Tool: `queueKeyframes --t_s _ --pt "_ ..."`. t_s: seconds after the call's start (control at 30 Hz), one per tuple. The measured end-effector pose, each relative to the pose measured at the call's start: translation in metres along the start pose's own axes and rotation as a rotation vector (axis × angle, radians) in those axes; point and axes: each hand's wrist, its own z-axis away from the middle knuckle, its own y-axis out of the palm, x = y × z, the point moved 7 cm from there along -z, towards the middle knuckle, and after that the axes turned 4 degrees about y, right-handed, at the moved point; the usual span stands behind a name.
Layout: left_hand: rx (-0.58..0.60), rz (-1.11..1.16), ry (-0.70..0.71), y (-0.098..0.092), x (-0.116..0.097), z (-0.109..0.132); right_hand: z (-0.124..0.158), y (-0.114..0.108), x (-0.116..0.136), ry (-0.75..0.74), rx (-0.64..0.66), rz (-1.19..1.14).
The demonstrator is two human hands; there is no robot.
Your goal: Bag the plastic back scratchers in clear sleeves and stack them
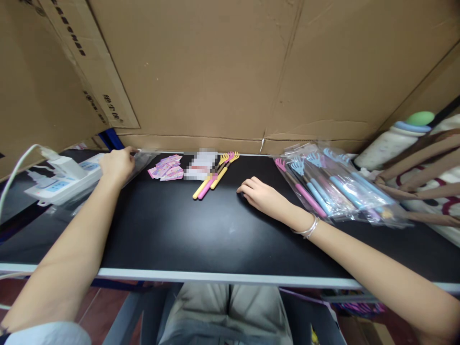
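Note:
My left hand (pixel 117 164) reaches to the far left of the black table (pixel 172 235) and is closed on the edge of a clear plastic bag (pixel 142 160). My right hand (pixel 260 194) rests palm down on the table's middle, fingers loosely curled and holding nothing. Just beyond it lie three loose back scratchers (pixel 215 176), yellow and pink, side by side. A small heap of pink cards (pixel 167 168) sits between the clear bag and the scratchers.
A pile of bagged blue and pink back scratchers (pixel 330 184) lies at the right. A white power strip (pixel 59 179) with plugs sits at the far left. Cardboard (pixel 230 72) walls the back. A bottle (pixel 395 139) and a tote bag (pixel 431 187) stand far right.

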Motion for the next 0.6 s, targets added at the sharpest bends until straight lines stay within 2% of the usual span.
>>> queueKeyframes --t_s 0.13,0.27,0.4,0.5,0.6 --pt "-0.066 -0.019 0.009 -0.018 -0.016 -0.002 0.000 0.000 0.000 0.000 0.000 -0.013" --pt "-0.118 -0.019 0.090 -0.043 -0.057 -0.005 -0.001 -0.001 0.000 0.010 -0.001 -0.032" --pt "-0.162 0.065 0.168 -0.065 -0.111 0.000 -0.001 -0.001 0.000 0.014 0.001 -0.041" --pt "-0.211 0.115 0.319 -0.077 -0.158 0.017 -0.001 -0.001 -0.001 0.022 0.005 -0.046" --pt "-0.202 0.180 0.495 -0.081 -0.202 0.040 -0.002 -0.002 -0.001 0.027 0.009 -0.067"
